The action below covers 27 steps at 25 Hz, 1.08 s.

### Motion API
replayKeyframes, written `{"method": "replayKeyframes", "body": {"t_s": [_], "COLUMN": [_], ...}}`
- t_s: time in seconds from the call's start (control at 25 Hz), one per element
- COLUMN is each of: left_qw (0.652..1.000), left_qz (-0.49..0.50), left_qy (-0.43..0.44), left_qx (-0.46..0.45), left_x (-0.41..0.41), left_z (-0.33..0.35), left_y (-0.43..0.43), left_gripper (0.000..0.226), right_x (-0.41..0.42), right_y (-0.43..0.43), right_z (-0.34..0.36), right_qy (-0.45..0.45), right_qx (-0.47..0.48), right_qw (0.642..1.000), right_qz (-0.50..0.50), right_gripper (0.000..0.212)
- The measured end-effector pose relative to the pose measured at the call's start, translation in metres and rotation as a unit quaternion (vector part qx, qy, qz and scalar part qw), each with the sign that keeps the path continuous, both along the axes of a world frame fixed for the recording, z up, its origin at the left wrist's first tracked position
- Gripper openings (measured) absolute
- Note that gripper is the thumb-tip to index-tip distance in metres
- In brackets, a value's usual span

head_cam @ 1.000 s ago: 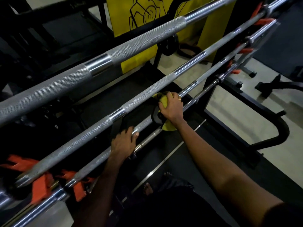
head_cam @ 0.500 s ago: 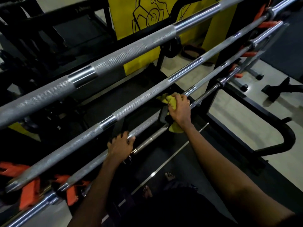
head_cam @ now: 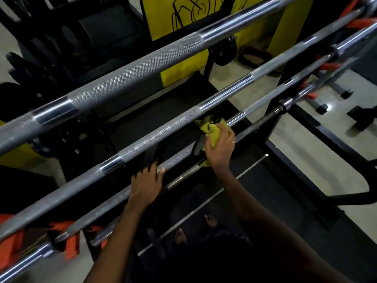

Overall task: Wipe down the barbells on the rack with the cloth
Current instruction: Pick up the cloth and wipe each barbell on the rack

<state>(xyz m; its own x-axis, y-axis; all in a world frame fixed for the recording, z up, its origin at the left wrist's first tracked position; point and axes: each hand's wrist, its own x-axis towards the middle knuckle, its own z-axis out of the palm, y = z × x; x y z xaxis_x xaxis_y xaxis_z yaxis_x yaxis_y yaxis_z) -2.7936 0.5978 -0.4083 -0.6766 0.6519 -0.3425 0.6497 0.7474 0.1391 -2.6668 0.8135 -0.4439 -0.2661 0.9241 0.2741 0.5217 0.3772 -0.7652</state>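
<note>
Cloth (head_cam: 212, 127) farther along barbell (head_cam: 179, 158), tight in right hand (head_cam: 221, 148); left hand (head_cam: 145, 183) around same barbell.

4 parallel bars slant across the view. The gap between the top barbell (head_cam: 138, 69) and the 2nd barbell (head_cam: 155, 138) is wide and open. The gap between the 2nd barbell and the 3rd barbell (head_cam: 265, 104) is narrower and is crossed by 2 black strips (head_cam: 150, 154). On the 3rd barbell, the left hand (head_cam: 145, 184) grips 1 spot and the right hand (head_cam: 220, 148) with the cloth (head_cam: 213, 129) covers another. Bare shaft lies between them, and beyond the cloth up to the black upright (head_cam: 279, 94). A thin bar (head_cam: 255, 127) runs close beneath. Orange hooks (head_cam: 69, 242) crowd the left end.
</note>
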Motion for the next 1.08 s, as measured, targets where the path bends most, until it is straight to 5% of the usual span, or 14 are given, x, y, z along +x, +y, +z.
{"method": "replayKeyframes", "body": {"t_s": [0.08,0.16,0.24,0.32,0.4,0.64,0.84,1.0,1.08], "left_qw": [1.000,1.000,0.999,0.999,0.999,0.997,0.993,0.997,0.998], "left_qz": [0.019,0.029,0.031,0.034,0.036,0.067,-0.067,-0.058,-0.053], "left_qy": [0.009,0.008,0.001,-0.001,-0.002,-0.048,-0.039,-0.034,-0.017], "left_qx": [0.007,0.005,-0.004,-0.009,-0.011,-0.004,0.089,0.036,0.032], "left_x": [0.003,0.004,0.003,0.002,0.002,0.006,0.030,0.033,0.034], "left_z": [-0.001,0.000,0.001,0.001,0.003,0.009,0.010,0.004,0.003], "left_y": [0.001,0.003,0.004,0.003,0.003,0.009,0.055,0.079,0.078], "left_gripper": [0.054,0.054,0.054,0.055,0.056,0.053,0.057,0.060,0.059], "right_x": [-0.018,-0.027,-0.033,-0.030,-0.025,0.002,0.030,0.045,0.045], "right_y": [-0.018,-0.025,-0.019,-0.020,-0.022,-0.002,-0.001,-0.003,0.001], "right_z": [0.004,0.012,-0.005,-0.022,-0.028,0.005,0.027,0.043,0.045], "right_qy": [0.142,0.269,0.417,0.494,0.464,0.339,0.306,0.121,-0.021], "right_qx": [-0.126,-0.249,-0.408,-0.592,-0.663,-0.687,-0.656,-0.367,-0.197], "right_qw": [0.978,0.915,0.784,0.629,0.587,0.642,0.689,0.922,0.979], "right_qz": [-0.085,-0.166,-0.212,-0.101,-0.036,-0.013,0.027,-0.002,0.052], "right_gripper": [0.057,0.062,0.060,0.069,0.071,0.053,0.041,0.040,0.053]}}
